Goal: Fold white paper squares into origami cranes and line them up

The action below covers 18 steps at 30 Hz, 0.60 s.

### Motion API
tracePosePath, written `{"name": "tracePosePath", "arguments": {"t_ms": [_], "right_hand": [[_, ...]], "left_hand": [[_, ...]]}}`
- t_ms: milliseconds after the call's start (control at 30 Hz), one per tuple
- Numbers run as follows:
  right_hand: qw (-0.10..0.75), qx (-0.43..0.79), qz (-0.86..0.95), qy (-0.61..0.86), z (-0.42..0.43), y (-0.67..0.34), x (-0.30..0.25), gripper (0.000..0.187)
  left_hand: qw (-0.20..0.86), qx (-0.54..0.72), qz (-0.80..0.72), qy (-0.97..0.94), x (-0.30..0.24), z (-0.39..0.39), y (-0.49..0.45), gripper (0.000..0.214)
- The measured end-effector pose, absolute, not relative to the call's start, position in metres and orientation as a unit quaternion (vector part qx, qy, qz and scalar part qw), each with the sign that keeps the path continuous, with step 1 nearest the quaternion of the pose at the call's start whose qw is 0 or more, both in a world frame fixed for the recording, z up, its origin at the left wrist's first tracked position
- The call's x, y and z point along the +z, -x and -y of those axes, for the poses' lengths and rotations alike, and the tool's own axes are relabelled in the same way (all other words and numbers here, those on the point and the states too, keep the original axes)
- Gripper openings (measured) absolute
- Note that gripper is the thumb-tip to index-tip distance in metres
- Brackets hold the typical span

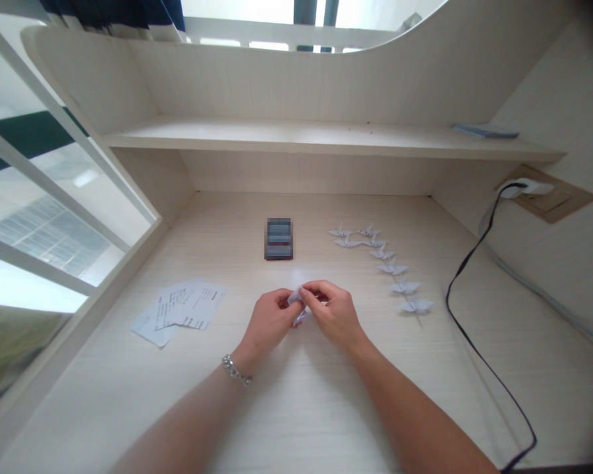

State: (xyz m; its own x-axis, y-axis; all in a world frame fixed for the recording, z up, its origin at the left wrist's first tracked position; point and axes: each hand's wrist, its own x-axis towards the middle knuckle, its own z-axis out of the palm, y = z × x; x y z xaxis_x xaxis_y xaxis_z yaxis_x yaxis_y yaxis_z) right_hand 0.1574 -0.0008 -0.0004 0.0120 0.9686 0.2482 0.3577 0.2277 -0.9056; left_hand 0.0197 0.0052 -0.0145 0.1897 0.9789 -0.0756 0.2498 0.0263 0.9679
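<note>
The counter (227,247) is pale wood, with a long shelf (301,131) above its back edge. I am looking down at it from far away, through the camera on the head.

My left hand (275,317) and my right hand (335,309) are close together near the middle of the counter. Both are pinching one small white paper (294,298), with the fingers bunched up tight. The fingers hide most of it, so I can't tell what shape it has, or if it touches the counter.

To fold it well, I think I should hold it still with my left hand and press the crease with my right thumb. Small, soft pinches seem best, since thin paper could rip. I should line up the edges first, then press hard.

Some paper birds (393,269) make a bent line from near the back edge toward the right side. I should keep my right elbow off them. Sheets with writing (190,305) lie near the left edge. A dark box (279,239), too blurry to read, is nearer the back edge.
</note>
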Motion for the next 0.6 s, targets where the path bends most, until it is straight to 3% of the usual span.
{"name": "tracePosePath", "arguments": {"t_ms": [300, 600], "right_hand": [[0.470, 0.340, 0.618, 0.531, 0.0019, -0.1567, 0.0038, 0.015], [0.458, 0.383, 0.595, 0.539, -0.0034, -0.1603, -0.0003, 0.020]], "left_hand": [[0.499, 0.351, -0.513, -0.604, -0.0172, -0.0044, -0.0180, 0.021], [0.558, 0.449, -0.498, -0.488, -0.0130, -0.0111, -0.0201, 0.026]]}}
